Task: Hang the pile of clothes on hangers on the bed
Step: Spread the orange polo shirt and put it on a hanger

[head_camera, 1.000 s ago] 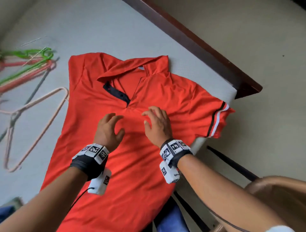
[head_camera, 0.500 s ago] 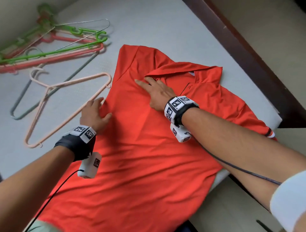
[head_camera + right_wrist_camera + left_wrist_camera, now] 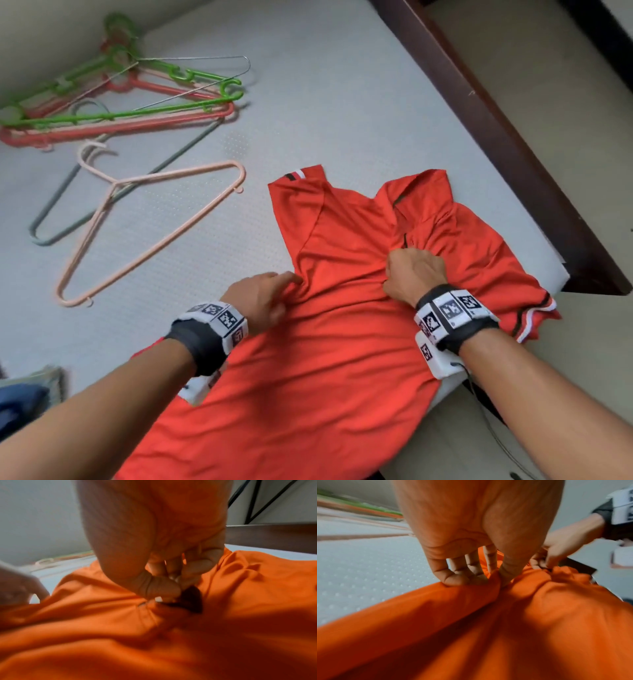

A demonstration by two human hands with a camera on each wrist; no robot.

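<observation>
An orange-red polo shirt [image 3: 335,342] lies on the grey mattress [image 3: 308,102], its left sleeve folded inward over the chest. My left hand [image 3: 291,279] pinches the shirt's left side fold between thumb and fingers [image 3: 467,577]. My right hand [image 3: 409,270] is curled into a fist, gripping bunched cloth at the dark placket [image 3: 192,599] below the collar [image 3: 421,188]. A pale pink hanger [image 3: 150,226] lies flat to the left of the shirt. A pile of green, red and grey hangers [image 3: 113,102] sits at the far left.
The dark wooden bed frame [image 3: 507,154] runs along the mattress's right edge, with tan floor beyond. The shirt's right sleeve [image 3: 534,318] hangs over the mattress corner. Blue and green cloth [image 3: 24,397] shows at the lower left edge.
The left sleeve has been folded in over the chest. My right hand went from lying flat near the shoulder to gripping the placket; my left hand moved right and pinched the side fold.
</observation>
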